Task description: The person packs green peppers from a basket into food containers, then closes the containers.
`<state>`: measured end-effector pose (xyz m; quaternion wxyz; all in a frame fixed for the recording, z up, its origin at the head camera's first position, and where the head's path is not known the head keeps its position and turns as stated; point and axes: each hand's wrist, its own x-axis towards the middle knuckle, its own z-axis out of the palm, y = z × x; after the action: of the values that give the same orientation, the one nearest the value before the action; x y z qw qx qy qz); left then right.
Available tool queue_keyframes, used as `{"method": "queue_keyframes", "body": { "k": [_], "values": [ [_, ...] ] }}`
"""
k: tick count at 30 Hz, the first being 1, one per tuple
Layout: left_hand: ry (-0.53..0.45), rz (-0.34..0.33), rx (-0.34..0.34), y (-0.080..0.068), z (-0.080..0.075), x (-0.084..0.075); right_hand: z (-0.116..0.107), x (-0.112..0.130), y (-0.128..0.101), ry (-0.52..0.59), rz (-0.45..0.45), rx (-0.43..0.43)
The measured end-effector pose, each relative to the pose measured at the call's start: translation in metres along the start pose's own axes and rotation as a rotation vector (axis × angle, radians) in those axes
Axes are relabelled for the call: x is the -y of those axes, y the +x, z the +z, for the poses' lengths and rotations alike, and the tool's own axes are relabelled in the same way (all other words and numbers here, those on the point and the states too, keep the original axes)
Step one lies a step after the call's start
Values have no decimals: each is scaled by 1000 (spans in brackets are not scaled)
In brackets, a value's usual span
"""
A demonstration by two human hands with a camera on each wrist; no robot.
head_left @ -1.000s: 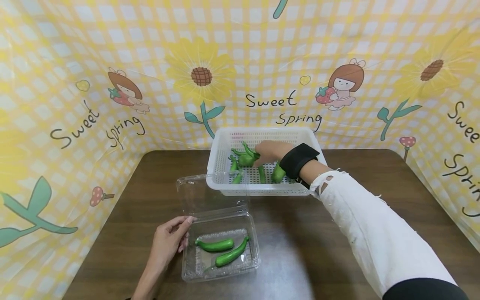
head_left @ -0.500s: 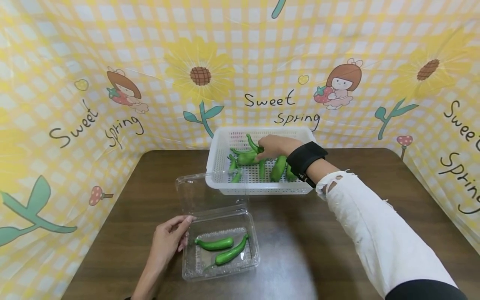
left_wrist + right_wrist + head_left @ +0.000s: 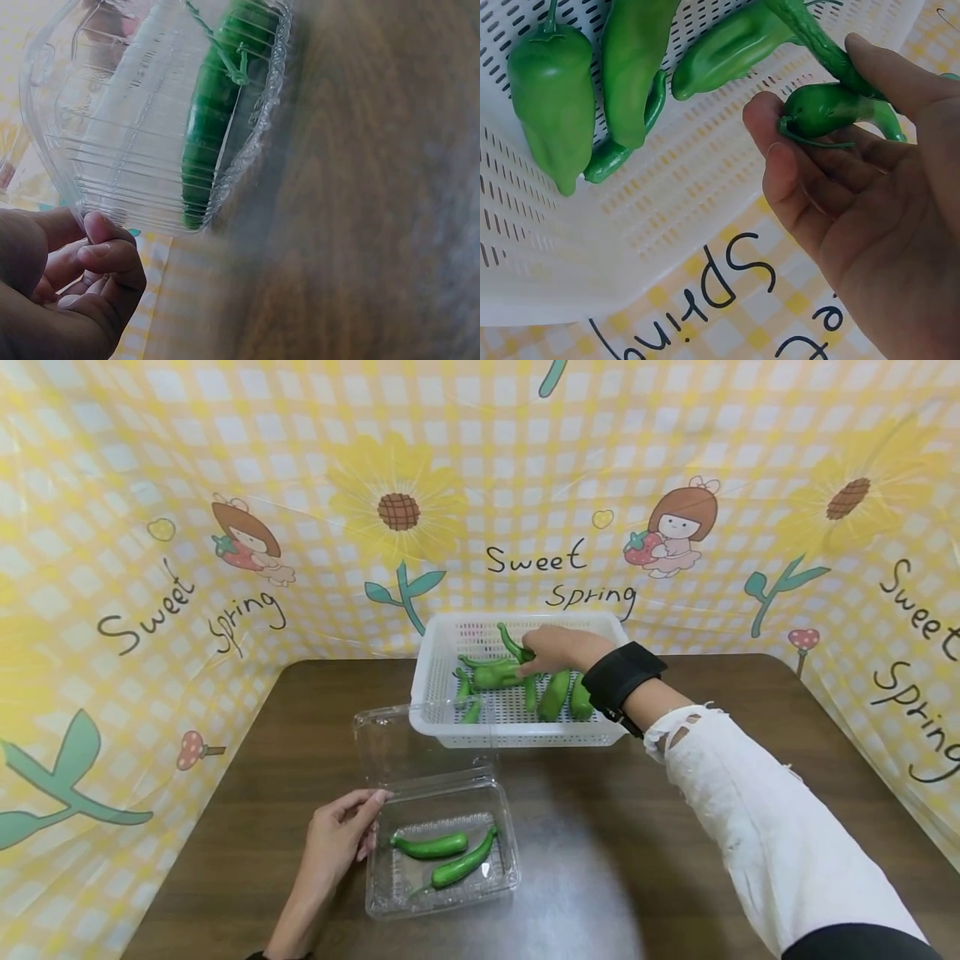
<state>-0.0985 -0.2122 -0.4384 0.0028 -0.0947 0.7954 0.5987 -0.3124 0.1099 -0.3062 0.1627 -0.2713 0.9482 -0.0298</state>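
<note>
Scanning from the left edge of the frame to the right:

Left hand: your left hand (image 3: 335, 842), lower left of centre in the head view, rests against the left wall of the clear clamshell box (image 3: 497, 883); its fingers curl loosely beside the plastic in the left wrist view, pinching nothing that I can see.

Box: it sits low in the middle of the frame on the brown table (image 3: 750, 693) with its lid (image 3: 382, 747) open toward the basket, and two green peppers (image 3: 442, 856) lie inside.

Basket: the white slotted basket (image 3: 431, 672) stands at centre frame, just behind the lid, with several more green peppers (image 3: 558, 693) lying loose on its floor.

Right hand: your right hand (image 3: 558, 649), just right of centre over the basket, pinches a curved green pepper (image 3: 821, 109) between thumb and fingertips.

Risk, grip: the pinch looks shallow and near the stem end, so the pepper could swing or slip back into the basket.

Risk, lid: the raised lid stands between basket and box; a low carry could clip it and shove the light box.
</note>
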Motion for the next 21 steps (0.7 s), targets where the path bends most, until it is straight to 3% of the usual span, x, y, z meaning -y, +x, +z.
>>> {"method": "queue_keyframes", "body": {
  "k": [21],
  "values": [
    [-1, 30, -2, 1, 0, -1, 0, 2, -19, -63, -49, -70]
  ]
}}
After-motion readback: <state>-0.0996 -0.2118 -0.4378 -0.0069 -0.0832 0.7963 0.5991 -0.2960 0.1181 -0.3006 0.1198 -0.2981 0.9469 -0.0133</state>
